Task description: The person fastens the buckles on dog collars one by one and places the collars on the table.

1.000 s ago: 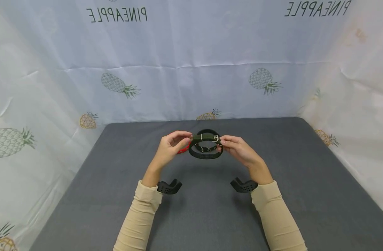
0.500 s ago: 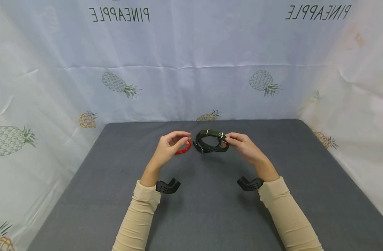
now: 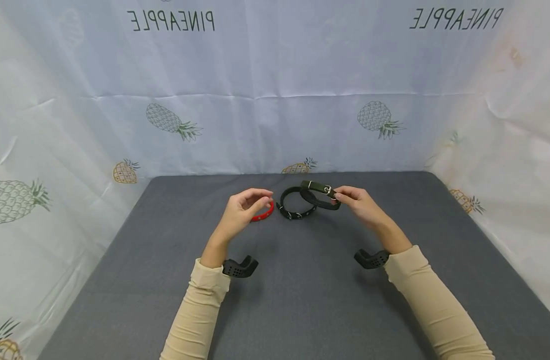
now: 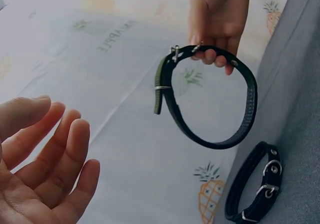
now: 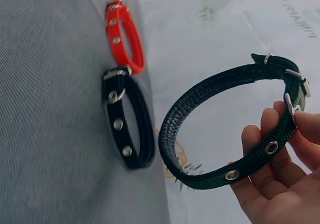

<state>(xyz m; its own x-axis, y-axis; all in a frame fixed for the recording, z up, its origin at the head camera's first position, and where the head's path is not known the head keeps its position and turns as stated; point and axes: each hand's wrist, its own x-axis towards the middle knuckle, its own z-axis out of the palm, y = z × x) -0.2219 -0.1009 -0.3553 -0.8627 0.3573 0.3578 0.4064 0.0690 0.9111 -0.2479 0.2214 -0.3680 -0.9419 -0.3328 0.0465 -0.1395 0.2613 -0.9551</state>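
A dark green buckled collar (image 3: 319, 188), closed into a loop, hangs in the air from my right hand (image 3: 358, 206), which pinches it beside the metal buckle. Eyelets along its band show in the right wrist view on the green collar (image 5: 232, 175). My left hand (image 3: 244, 210) holds nothing; its fingers are loosely bent, as the left wrist view of the hand (image 4: 50, 164) shows. Behind those fingertips a red collar (image 3: 263, 216) lies on the table, partly hidden by the hand. Between both hands a black collar (image 3: 289, 215) with a buckle lies on the cloth.
A grey cloth covers the table (image 3: 293, 290). White curtain (image 3: 275, 60) with printed pineapples hangs behind it and along both sides. The red collar (image 5: 125, 39) and black collar (image 5: 120, 121) lie close together in the right wrist view.
My right hand has carried the green collar to the right, away from my left hand, which has let go of it. The black collar is now uncovered. My left hand has barely moved.
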